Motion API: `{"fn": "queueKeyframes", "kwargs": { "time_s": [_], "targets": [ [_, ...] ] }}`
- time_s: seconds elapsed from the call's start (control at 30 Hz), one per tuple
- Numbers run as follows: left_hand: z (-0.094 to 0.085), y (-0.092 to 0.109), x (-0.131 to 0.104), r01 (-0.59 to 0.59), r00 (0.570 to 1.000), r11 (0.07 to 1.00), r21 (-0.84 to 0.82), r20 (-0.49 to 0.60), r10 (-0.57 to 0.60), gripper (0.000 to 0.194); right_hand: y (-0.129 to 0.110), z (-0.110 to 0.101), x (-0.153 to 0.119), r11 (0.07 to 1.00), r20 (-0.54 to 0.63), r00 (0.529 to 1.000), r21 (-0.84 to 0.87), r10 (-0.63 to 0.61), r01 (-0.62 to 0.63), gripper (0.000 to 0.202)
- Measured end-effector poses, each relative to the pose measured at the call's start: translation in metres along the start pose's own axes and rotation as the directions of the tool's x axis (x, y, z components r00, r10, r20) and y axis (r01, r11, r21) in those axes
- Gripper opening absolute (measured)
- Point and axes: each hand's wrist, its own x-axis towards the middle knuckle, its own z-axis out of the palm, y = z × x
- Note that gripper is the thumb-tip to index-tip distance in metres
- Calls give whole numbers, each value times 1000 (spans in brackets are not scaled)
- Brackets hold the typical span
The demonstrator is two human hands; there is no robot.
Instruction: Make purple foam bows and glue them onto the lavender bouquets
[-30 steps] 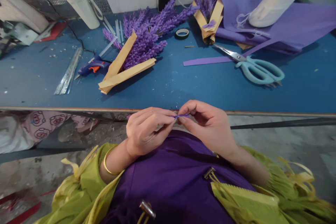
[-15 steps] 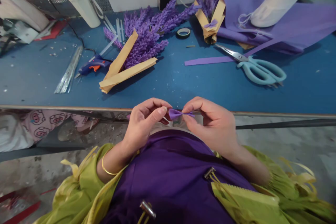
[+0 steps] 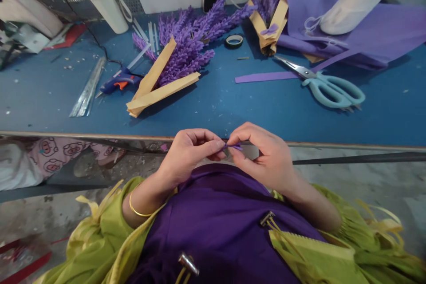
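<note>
Blue covers the table (image 3: 216, 108), with a purple sheet (image 3: 309, 6) at its far right and purple flowers (image 3: 186, 51) left of the middle, beside folded tan paper (image 3: 164, 93). Light-blue scissors (image 3: 318, 81) lie over a purple strip (image 3: 266, 77). Just off the near edge, the left hand (image 3: 191, 153) and right hand (image 3: 266, 155) pinch a small purple piece (image 3: 236, 147), fingertips hiding most of it.

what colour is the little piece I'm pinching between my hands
Purple; the little piece, partly hidden, shows best in the head view.
</note>
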Motion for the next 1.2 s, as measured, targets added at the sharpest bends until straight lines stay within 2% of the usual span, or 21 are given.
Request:
{"fn": "queueKeyframes", "kwargs": {
  "time_s": [0.1,0.23,0.3,0.53,0.93,1.2],
  "targets": [
    [-2,2,3,73,996,997,-26,50,-72,15,2,-3,1,999,30,999,-16,-30,30,12],
    [-4,2,7,220,967,973,-73,148,-207,18,7,-5,1,994,61,993,-34,-106,108,14],
    [-5,1,8,242,960,967,-74,160,-228,19,8,-5,1,991,52,991,-42,-122,125,15],
    [-6,1,8,138,981,990,-11,141,-135,13,9,-3,-1,997,48,996,-13,-80,81,13],
    [-6,-2,9,129,985,990,-49,121,-122,13,8,1,-4,992,15,1000,119,27,-29,17],
    [-6,-1,9,154,980,988,-32,133,-148,17,8,0,-3,997,25,999,64,39,-41,16]
  ]
}}
